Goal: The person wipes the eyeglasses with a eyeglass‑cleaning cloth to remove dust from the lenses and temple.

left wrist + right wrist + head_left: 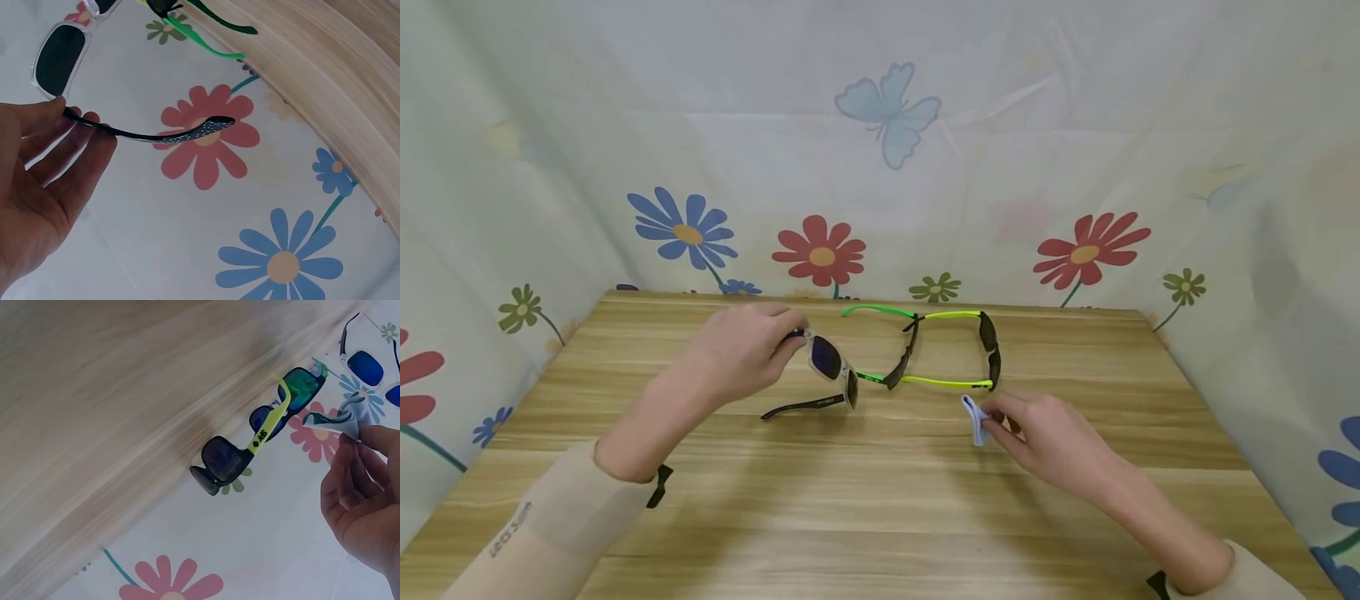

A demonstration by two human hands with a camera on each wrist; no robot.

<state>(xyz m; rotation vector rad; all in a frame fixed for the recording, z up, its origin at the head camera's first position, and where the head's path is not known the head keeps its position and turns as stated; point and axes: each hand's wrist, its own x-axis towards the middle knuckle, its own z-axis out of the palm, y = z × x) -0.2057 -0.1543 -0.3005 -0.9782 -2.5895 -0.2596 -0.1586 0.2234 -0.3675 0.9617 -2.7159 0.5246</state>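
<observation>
Clear-framed sunglasses [826, 358] are held up over a wood-grained counter [880, 517], left of its middle, one dark arm being pinched near its hinge between the thumb and fingers of the left hand [748, 350], while the other is splayed open. A small pale-blue cloth [976, 421], folded over, is gripped between the thumb and fingers of the right hand [1051, 435], to the right of the held pair. Beyond the hands, green-armed sunglasses [899, 370] and yellow-armed sunglasses [988, 333] are set on the counter with arms open, backed by a flower-printed curtain [745, 125]; whether the green arm is touched by the held pair cannot be told. The held pair is judged light and stiff, its smooth lenses easily smudged or scratched and its hinges likely to be strained by a twist; it is best taken by the rim or close to a hinge. The cloth is judged soft and limp, best pinched at a folded edge
</observation>
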